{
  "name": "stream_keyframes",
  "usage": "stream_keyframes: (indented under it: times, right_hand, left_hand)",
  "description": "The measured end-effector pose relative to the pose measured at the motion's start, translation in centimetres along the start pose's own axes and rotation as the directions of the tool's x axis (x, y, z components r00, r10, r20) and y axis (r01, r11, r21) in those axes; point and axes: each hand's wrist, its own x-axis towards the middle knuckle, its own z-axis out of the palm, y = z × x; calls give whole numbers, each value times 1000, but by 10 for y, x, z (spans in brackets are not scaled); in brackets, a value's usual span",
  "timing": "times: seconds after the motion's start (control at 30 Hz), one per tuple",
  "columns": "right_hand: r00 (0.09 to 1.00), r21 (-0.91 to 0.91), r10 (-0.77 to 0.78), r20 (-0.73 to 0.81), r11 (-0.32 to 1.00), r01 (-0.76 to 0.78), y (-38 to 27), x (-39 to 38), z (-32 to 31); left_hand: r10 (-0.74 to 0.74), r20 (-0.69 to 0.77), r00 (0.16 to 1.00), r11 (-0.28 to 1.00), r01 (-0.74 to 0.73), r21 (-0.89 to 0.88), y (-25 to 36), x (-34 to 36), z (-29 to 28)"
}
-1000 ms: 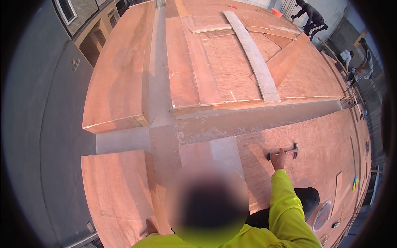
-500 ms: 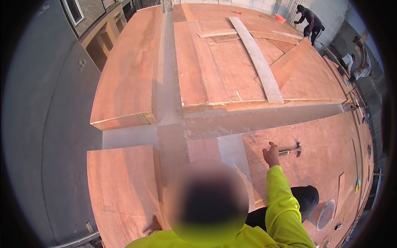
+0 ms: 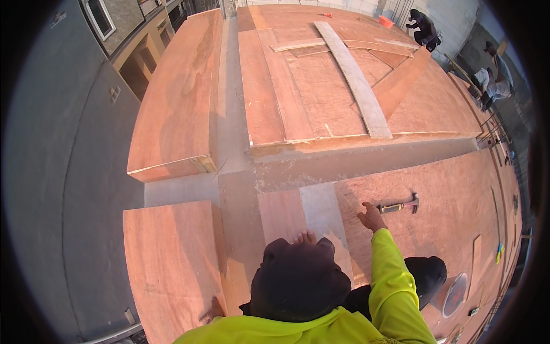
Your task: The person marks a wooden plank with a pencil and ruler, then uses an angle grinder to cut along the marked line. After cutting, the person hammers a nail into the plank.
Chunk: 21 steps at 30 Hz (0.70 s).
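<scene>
My right hand is stretched forward over the plywood deck, its fingers apart and nothing seen in them. Just right of it lies a claw hammer with a black-and-yellow handle and a reddish neck; the handle's end is close to the hand, and I cannot tell whether they touch. Low on the left, my left hand rests with its fingers spread by the inner edge of a raised plywood panel. Part of that hand is hidden by my yellow sleeve. Bare toes show on the board ahead of me.
A grey channel runs between the raised plywood sections. Loose planks and a pale long board lie on the far section. To my right stands a clear bucket. Other people work at the far right, near an orange tub.
My right hand has drawn slightly left, away from the hammer, and more of the handle shows. The far person in dark clothes has bent lower. My left hand stays put.
</scene>
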Motion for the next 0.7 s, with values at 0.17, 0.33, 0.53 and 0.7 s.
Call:
stream_keyframes:
  times: [0.17, 0.33, 0.53, 0.7]
  right_hand:
    - [985, -8, -109, 130, 994, 111, -9, -15, -13]
    - [981, -68, -159, 109, 984, 167, 14, -2, -33]
    - [955, -98, -290, 70, 950, 296, 1, 45, -54]
    - [928, -79, -369, -58, 928, 364, 45, 97, -30]
  left_hand:
    - [-10, 14, 1000, 1000, 10, 3, -7, -2, 0]
    - [-43, 38, 998, 999, 42, 10, -18, -7, 0]
    - [-56, 98, 994, 998, 57, 0, -35, 6, -21]
    - [29, 101, 994, 999, -26, -24, -17, -40, -42]
